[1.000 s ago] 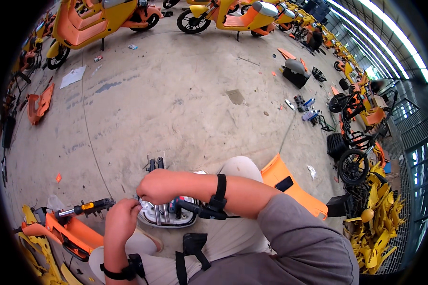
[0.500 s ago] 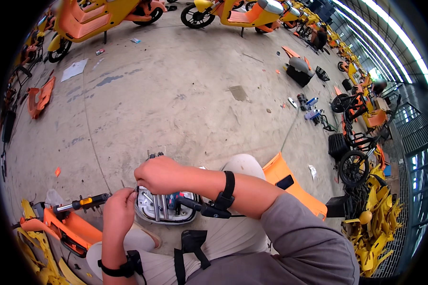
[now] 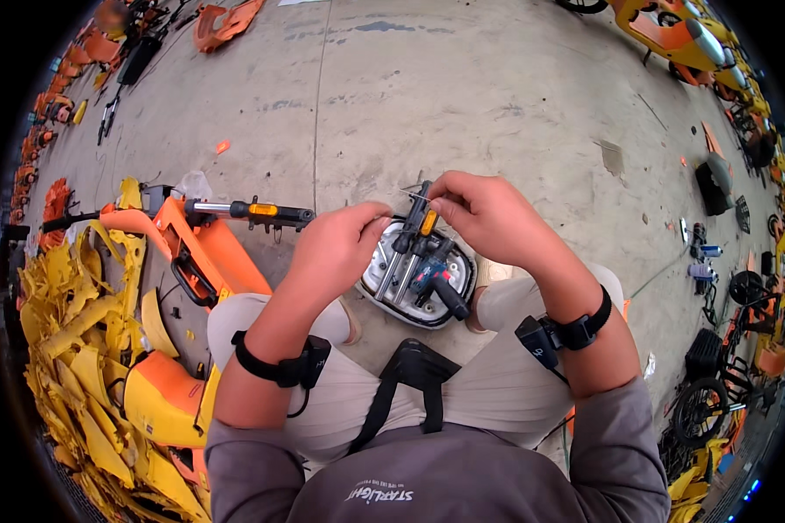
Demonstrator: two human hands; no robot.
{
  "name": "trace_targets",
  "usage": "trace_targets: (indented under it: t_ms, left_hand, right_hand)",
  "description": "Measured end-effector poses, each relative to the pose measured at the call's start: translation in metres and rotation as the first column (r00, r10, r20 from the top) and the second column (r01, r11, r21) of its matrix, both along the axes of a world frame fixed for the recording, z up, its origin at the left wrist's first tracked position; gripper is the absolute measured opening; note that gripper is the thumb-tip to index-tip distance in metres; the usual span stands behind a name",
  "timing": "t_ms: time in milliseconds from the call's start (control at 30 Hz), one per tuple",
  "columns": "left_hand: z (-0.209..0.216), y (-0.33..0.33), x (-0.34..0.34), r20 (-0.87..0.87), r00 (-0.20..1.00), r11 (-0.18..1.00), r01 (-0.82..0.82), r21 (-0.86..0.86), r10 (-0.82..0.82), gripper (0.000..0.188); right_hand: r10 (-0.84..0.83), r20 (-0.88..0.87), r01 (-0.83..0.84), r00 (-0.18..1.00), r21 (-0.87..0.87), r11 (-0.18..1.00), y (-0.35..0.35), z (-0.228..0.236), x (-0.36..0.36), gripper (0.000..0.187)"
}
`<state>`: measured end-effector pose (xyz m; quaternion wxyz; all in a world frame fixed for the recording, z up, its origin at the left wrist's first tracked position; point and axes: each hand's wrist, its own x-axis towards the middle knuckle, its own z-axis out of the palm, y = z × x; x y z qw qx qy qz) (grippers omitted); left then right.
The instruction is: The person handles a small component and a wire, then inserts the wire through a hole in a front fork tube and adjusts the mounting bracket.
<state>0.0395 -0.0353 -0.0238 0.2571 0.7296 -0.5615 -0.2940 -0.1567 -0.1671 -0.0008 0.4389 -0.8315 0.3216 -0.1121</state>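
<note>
Between my lower legs lies an oval white shell with a black rim [image 3: 373,281], like an upturned scooter seat. Silver fork tubes [image 3: 399,277] with black lower ends and an orange reflector [image 3: 428,223] rest across it. Beside the tubes lies a cordless drill [image 3: 446,295] with a black handle. My right hand [image 3: 484,213] is closed in a pinch over the fork's far end, at a thin wire-like piece [image 3: 414,193]. To the left, my left hand [image 3: 340,240] has thumb and forefinger drawn together; what they hold, if anything, is too small to name.
An orange scooter frame [image 3: 222,253] with another fork tube [image 3: 244,210] lies at left, near piled yellow panels [image 3: 87,366]. Spray cans [image 3: 705,261] and a black box [image 3: 713,187] stand at right. Scooters [image 3: 672,39] line the far right.
The view has swung left. My hands, earlier close together with the right arm across the shell, are now apart on either side of the fork's far end.
</note>
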Motion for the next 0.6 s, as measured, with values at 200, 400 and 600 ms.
trace_targets:
  t_ms: [200, 400, 600]
  left_hand:
    - [0.003, -0.002, -0.006, -0.132, 0.990, 0.999, -0.048, -0.003, 0.047, 0.024]
    - [0.002, -0.003, -0.007, -0.199, 0.980, 0.972, -0.067, -0.224, 0.021, 0.020]
    - [0.004, -0.002, 0.001, -0.453, 0.888, 0.993, -0.111, -0.052, 0.075, 0.018]
  right_hand:
    - [0.029, -0.156, -0.028, 0.987, 0.008, 1.000, -0.004, -0.006, -0.002, 0.015]
    - [0.052, -0.059, -0.035, 0.997, 0.261, 0.965, -0.011, -0.014, -0.006, 0.017]
    - [0.080, -0.064, -0.044, 0.995, 0.436, 0.899, -0.010, -0.005, -0.001, 0.018]
